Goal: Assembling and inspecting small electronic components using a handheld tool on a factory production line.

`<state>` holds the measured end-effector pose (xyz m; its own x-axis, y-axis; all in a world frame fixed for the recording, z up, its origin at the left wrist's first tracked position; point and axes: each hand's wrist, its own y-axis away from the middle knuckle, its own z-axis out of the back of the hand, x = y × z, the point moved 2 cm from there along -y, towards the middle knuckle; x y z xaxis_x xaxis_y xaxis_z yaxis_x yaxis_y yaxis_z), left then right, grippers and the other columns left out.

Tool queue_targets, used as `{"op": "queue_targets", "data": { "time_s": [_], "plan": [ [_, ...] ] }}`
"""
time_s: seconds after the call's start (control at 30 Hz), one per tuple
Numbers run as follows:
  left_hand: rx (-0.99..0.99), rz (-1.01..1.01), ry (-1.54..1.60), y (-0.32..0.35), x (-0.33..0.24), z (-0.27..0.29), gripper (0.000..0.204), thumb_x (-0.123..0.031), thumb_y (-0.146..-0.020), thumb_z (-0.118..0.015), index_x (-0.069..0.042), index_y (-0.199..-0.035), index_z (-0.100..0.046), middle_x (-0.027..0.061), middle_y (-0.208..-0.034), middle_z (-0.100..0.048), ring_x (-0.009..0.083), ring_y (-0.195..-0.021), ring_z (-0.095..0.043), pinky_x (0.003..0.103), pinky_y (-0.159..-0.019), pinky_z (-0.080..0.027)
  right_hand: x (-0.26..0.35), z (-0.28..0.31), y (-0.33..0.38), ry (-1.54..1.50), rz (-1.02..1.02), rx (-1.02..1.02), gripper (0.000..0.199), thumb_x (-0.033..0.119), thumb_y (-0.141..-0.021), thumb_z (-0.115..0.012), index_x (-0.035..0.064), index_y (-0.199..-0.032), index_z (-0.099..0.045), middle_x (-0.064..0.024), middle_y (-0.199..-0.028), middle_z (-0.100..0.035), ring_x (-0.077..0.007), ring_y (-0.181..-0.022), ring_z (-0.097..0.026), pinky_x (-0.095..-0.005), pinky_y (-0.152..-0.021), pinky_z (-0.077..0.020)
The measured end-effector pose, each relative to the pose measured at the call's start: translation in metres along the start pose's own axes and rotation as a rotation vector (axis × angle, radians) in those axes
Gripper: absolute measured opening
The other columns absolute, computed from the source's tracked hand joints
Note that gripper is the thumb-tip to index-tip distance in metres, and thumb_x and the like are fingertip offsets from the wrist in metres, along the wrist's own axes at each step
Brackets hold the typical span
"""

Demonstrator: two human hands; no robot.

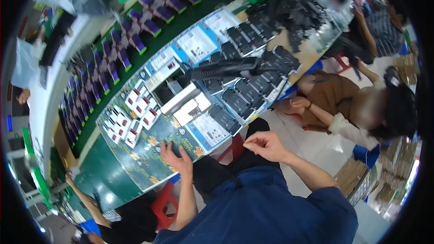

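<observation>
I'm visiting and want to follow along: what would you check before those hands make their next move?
1. Left hand free: ok, fingers spread, nothing seen in it.
2. Right hand free: cannot tell; its fingertips look pinched together.
3. Right hand over the table: not ok, it is beyond the table's edge.
4. White boxes on the table: ok, grouped toward the left.
5. Nearest black part on the table: ok, at the right end of the blue-edged panel.

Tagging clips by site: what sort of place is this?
Likely a factory assembly floor: matching black parts laid in rows on a long bench, rows of purple-and-green pieces beyond it, other people alongside.
</observation>
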<state>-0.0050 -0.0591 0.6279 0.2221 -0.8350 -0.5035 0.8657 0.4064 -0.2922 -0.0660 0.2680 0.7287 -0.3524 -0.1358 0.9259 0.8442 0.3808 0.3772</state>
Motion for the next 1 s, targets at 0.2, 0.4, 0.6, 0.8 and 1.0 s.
{"op": "queue_targets", "data": {
  "time_s": [0.2,0.4,0.6,0.8,1.0],
  "plan": [
    [-0.020,-0.120,0.362,0.003,-0.051,-0.023,0.023,-0.002,-0.082,-0.070,0.002,-0.104,-0.063,0.0164,-0.099,-0.065,0.0329,-0.091,-0.061,0.038,-0.085,-0.047,-0.048,0.039,-0.060,0.190,0.534,-0.347,0.012,0.005,-0.085,-0.073,0.0003,-0.096,-0.071,-0.0029,-0.069,-0.064,-0.0059,-0.058,-0.058,-0.0207,-0.053,-0.0440],
    [0.085,-0.082,0.248,-0.021,-0.103,-0.065,0.035,-0.033,-0.087,-0.070,0.000,-0.097,-0.066,0.0149,-0.088,-0.064,0.0342,-0.083,-0.061,0.043,-0.073,-0.047,-0.067,-0.019,-0.031,0.595,0.537,-0.389,0.042,0.019,-0.078,-0.082,-0.0030,-0.110,-0.067,-0.0038,-0.062,-0.061,-0.0089,-0.047,-0.055,-0.0237,-0.047,-0.0431],
    [0.118,0.005,0.067,-0.028,-0.128,-0.076,0.054,-0.052,-0.081,-0.072,0.000,-0.094,-0.068,0.0140,-0.090,-0.068,0.0312,-0.087,-0.065,0.043,-0.075,-0.050,-0.089,-0.043,-0.031,0.636,0.484,-0.506,0.058,0.030,-0.083,-0.074,-0.0008,-0.127,-0.054,-0.0082,-0.070,-0.067,-0.0294,-0.061,-0.067,-0.0408,-0.054,-0.0490],
    [0.216,0.105,0.347,-0.028,-0.114,-0.086,0.058,-0.035,-0.074,-0.085,0.007,-0.107,-0.062,0.0143,-0.091,-0.071,0.0176,-0.078,-0.067,0.030,-0.064,-0.052,-0.109,-0.045,-0.036,0.368,0.474,-0.487,0.064,0.017,-0.081,-0.077,-0.0022,-0.133,-0.047,-0.0081,-0.074,-0.069,-0.0207,-0.057,-0.066,-0.0330,-0.055,-0.0500],
    [0.325,0.209,0.667,-0.017,-0.114,-0.092,0.060,-0.021,-0.073,-0.086,0.008,-0.116,-0.056,0.0139,-0.091,-0.070,0.0136,-0.076,-0.065,0.027,-0.063,-0.052,-0.121,-0.054,-0.041,0.276,0.444,-0.491,0.064,0.010,-0.077,-0.080,-0.0071,-0.131,-0.050,-0.0092,-0.073,-0.067,-0.0110,-0.056,-0.063,-0.0252,-0.054,-0.0493]
  ]
}}
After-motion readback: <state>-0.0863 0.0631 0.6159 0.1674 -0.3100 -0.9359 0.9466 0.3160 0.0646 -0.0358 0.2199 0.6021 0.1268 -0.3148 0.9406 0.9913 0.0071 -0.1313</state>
